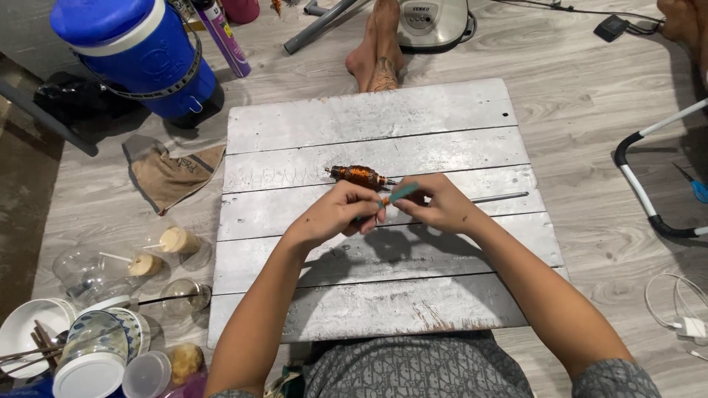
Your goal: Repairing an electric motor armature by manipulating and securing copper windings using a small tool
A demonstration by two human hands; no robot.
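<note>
My left hand [335, 214] and my right hand [435, 205] meet over the middle of a white-painted plank board [295, 125]. Together they pinch a small teal stick-like piece [403, 193] with an orange end, the right hand at its upper part and the left hand's fingertips at its lower end. Just beyond my fingers a small motor armature [359, 175] with copper-brown windings lies on the board. To the right of my right hand, a thin metal rod [501, 197] rests on the planks.
A blue water cooler jug [140, 51], a purple spray can [225, 37] and a brown cloth [173, 173] sit at the upper left. Bowls, jars and lids [96, 346] crowd the lower left. Another person's bare feet [377, 48] lie beyond the board. A white cable and charger [682, 313] lie at right.
</note>
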